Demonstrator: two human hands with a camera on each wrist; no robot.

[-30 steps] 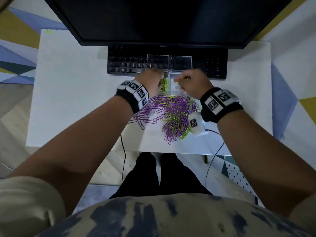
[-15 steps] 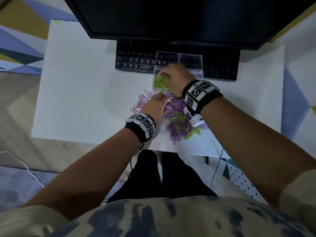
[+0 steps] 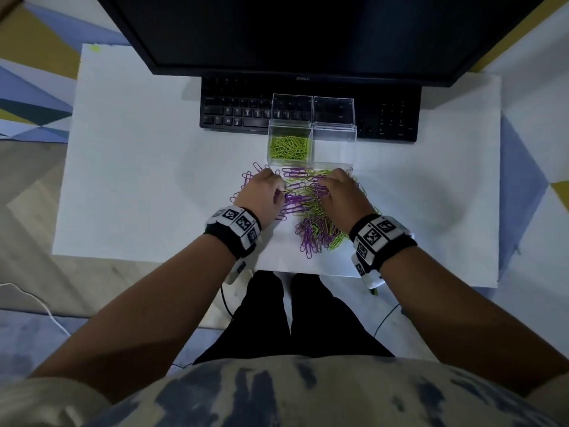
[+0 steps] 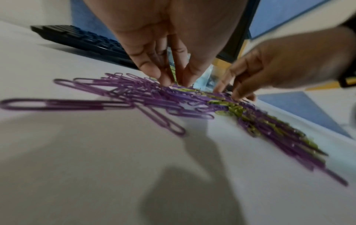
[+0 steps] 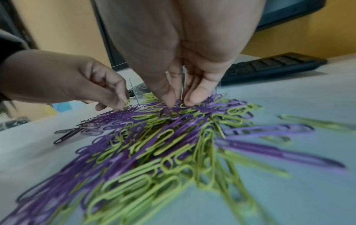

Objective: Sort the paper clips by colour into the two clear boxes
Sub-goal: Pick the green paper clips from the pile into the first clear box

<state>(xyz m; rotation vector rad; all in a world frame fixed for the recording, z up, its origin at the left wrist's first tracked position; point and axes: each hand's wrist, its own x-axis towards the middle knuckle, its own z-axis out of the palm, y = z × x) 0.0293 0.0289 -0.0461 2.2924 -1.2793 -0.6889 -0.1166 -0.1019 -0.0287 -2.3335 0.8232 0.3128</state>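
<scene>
A mixed pile of purple and green paper clips (image 3: 311, 220) lies on the white table, just in front of two clear boxes. The left box (image 3: 271, 149) holds several green clips (image 3: 289, 146); the right box (image 3: 351, 146) looks empty. My left hand (image 3: 272, 191) is at the pile's left side and pinches a green clip (image 5: 126, 101) between thumb and fingers. My right hand (image 3: 323, 186) is at the pile's right side. Its thumb and fingertips (image 5: 194, 97) point down and close on clips at the top of the pile (image 5: 154, 137); I cannot tell their colour.
A black keyboard (image 3: 234, 114) and a dark monitor (image 3: 308, 35) stand behind the boxes, whose open lids (image 3: 292, 106) lean over the keys. The table's near edge (image 3: 154, 255) runs just below my wrists. Loose purple clips (image 4: 77, 102) trail left of the pile.
My right hand has come back from the left box to the pile. My left hand, at the left box a second ago, now picks at the pile's left side.
</scene>
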